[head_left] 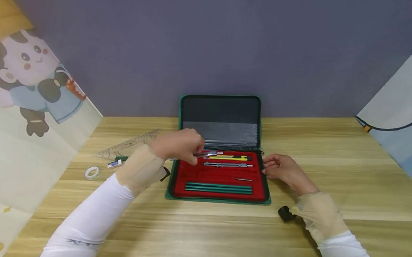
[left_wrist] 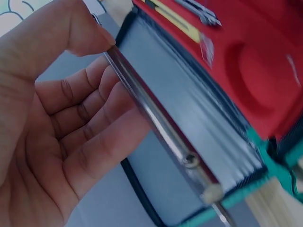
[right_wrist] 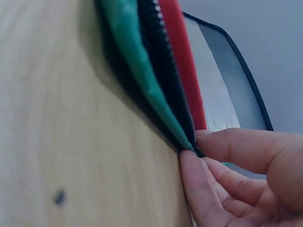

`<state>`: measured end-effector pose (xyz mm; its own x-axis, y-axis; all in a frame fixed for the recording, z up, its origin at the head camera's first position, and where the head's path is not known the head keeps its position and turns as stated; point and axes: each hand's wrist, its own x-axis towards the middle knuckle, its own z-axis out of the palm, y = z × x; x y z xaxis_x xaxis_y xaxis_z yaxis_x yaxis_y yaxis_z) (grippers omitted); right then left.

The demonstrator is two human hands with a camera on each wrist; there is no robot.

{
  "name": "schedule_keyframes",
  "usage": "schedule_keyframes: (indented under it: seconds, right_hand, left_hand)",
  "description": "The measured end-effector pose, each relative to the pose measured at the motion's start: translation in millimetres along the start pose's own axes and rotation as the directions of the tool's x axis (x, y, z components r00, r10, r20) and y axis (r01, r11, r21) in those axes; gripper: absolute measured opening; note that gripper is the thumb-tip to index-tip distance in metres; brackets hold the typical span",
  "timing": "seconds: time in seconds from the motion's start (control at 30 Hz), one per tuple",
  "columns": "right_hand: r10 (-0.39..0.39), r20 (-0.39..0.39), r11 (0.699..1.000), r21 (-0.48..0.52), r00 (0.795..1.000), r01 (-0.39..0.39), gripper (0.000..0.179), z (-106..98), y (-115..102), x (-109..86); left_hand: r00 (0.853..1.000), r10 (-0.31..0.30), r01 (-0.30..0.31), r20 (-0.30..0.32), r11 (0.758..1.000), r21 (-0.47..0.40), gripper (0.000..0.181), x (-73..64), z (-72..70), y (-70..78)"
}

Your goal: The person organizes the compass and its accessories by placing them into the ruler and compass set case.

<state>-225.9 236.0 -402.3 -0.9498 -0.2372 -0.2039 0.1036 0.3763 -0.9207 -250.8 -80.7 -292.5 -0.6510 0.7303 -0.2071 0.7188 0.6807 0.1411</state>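
A zip case (head_left: pixel 218 200) lies unfolded, its lid leaning back and its red tray facing up. My left hand (head_left: pixel 182 144) is over the tray's back left and pinches a slim metal drawing compass (left_wrist: pixel 156 118) between thumb and fingers. In the tray lie a yellow utility knife (head_left: pixel 227 157), a second compass (head_left: pixel 228 164), a small metal piece (head_left: pixel 243 179) and several dark green pencils (head_left: pixel 218 188). At the case's right side, my right hand (head_left: pixel 283 170) pinches the zippered edge (right_wrist: pixel 177 94) between thumb and fingers.
Left of the case lie a clear set square (head_left: pixel 129 144), an eraser (head_left: pixel 114 164), a small dark green item (head_left: pixel 121 158) and a white ring-shaped roll (head_left: pixel 92 173). A grey wall (head_left: pixel 223 48) stands behind the wooden table (head_left: pixel 215 232).
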Motion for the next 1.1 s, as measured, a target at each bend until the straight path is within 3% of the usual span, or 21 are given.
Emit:
schedule_keyframes:
  seconds: [0.5,1.1]
  right_hand:
    - [0.01,-0.01,1.0,-0.02,1.0,-0.01,0.045,1.6,-2.3,-0.6]
    - [0.001,0.003,1.0,0.001,1.0,-0.001,0.044,-1.7,-0.6,-0.4]
  left_hand:
    - [0.994,0.111,-0.11,0.021,0.993,-0.042,0.044,36.7,15.1,28.0]
    - [0.989,0.145,-0.146,0.035,0.989,0.007,0.046,71.2,36.3,40.0]
